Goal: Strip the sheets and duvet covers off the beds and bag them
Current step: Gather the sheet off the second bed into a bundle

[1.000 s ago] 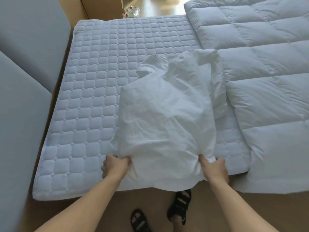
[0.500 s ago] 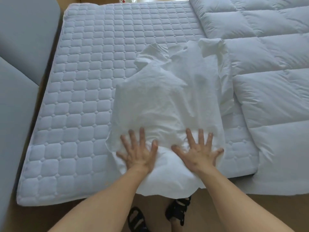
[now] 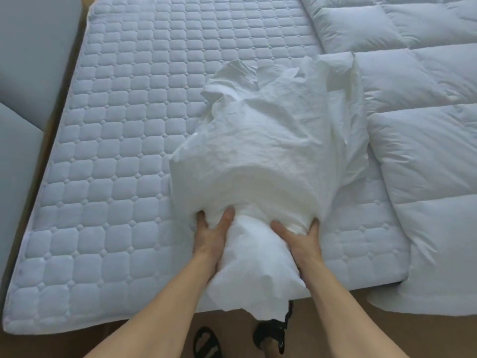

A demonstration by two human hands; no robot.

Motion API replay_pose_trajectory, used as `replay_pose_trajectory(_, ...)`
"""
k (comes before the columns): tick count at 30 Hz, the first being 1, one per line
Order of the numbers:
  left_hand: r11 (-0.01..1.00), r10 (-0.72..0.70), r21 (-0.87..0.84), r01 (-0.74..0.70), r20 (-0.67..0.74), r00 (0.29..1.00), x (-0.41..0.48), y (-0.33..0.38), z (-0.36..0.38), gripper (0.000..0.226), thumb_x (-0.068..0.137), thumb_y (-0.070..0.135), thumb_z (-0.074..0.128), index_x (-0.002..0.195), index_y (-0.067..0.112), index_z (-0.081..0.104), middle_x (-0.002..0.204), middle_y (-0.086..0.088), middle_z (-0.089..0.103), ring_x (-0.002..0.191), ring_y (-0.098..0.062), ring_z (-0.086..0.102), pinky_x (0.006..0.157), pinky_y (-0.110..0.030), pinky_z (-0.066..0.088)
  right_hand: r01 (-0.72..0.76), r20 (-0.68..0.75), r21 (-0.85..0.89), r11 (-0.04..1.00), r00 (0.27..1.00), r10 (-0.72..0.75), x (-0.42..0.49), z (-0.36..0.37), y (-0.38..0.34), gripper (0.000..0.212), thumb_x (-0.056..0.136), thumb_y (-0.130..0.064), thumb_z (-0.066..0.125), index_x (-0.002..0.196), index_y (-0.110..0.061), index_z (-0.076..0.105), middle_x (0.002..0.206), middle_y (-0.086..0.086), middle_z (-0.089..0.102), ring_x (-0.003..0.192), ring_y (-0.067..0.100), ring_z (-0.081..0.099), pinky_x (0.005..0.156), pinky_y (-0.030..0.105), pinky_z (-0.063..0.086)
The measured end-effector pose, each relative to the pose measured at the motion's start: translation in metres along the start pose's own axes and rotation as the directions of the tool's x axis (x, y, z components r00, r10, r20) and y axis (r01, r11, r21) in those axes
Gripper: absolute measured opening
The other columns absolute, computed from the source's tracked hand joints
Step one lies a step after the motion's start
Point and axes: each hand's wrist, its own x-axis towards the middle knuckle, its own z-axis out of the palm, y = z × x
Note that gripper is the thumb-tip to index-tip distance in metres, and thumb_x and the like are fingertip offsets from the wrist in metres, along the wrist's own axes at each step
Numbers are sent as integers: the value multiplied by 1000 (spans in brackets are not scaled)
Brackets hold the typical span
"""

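Observation:
A crumpled white sheet (image 3: 260,151) lies bunched on the bare quilted mattress (image 3: 124,156), with its near end hanging over the foot edge. My left hand (image 3: 210,236) grips a gathered fold on the bundle's left side, fingers buried in the cloth. My right hand (image 3: 299,235) grips the fold on the right side, thumb and fingers curled into it. A bare white quilted duvet (image 3: 423,125) lies on the right part of the bed and spills over the foot edge.
A grey upholstered panel (image 3: 28,73) runs along the bed's left side. Wooden floor (image 3: 387,337) lies below the mattress edge, where my feet in black sandals (image 3: 271,337) stand.
My hands went from gripping the sheet's near corners to pressing flat on it, and now they clutch it further in, squeezing the bundle narrower. The view has moved closer to the bed.

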Motion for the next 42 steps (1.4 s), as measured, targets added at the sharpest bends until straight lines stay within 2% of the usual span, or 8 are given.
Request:
replay_pose_trajectory(8,816,457,-399,-418,1,890,11,103,1,64,65,77,71,122,49,59,119,17,69,109,-4,66,91,-25,54,546,-76,54,836,837,-542,13,5,-122,125,38,-66,92,133,-78,12,127,-53,38,114,-25,45,85,-4,37)
replay_pose_trajectory(13,967,229,122,-222,-43,973,26,0,-11,65,92,46,64,148,28,36,139,-4,58,106,-17,56,88,-28,42,206,-49,-409,889,968,-248,13,-16,-27,122,50,-77,77,142,-67,-3,125,-5,38,124,29,49,99,42,44)
replay_pose_trajectory(18,927,147,355,-119,-53,988,25,-41,-17,65,98,48,53,153,28,26,144,-10,46,124,-31,50,101,-41,42,33,-127,-531,847,985,-118,13,-29,29,129,48,-88,66,143,-61,-16,131,6,33,131,35,35,106,56,35)
replay_pose_trajectory(21,772,320,627,-108,-237,917,6,-10,-9,77,95,52,43,159,19,14,160,-15,21,146,-35,21,115,-54,21,147,-125,-666,731,945,-304,15,-26,15,132,55,-87,63,147,-51,-23,164,-2,-7,151,28,0,117,62,13)
replay_pose_trajectory(25,350,776,728,-590,127,618,-9,23,15,75,88,55,39,158,35,19,167,-11,9,153,-34,-2,113,-62,1,557,210,-761,334,697,-685,22,-25,2,104,75,-80,47,157,-44,-6,168,0,-6,154,26,-9,115,63,-4)
replay_pose_trajectory(31,321,189,860,-397,353,916,41,34,36,62,96,68,15,154,51,3,167,12,-7,153,-21,-14,114,-69,-3,314,246,-846,432,947,-206,60,-30,2,92,64,-95,-13,146,-56,-24,163,-16,-26,148,13,-29,117,63,-10)
replay_pose_trajectory(37,132,429,910,-393,305,850,58,78,54,83,80,72,4,156,38,11,156,0,25,146,-28,11,112,-68,5,372,194,-847,379,881,-431,75,-21,-33,100,75,-90,8,158,-37,0,164,-9,-24,145,14,-37,114,63,-17)
replay_pose_trajectory(42,59,584,885,-461,344,735,103,141,80,83,79,80,12,149,47,-20,164,3,-23,147,-24,-31,116,-64,-7,371,135,-853,367,836,-532,141,-22,-107,110,73,-88,40,147,-44,-29,157,-6,-41,142,19,-42,113,67,-11)
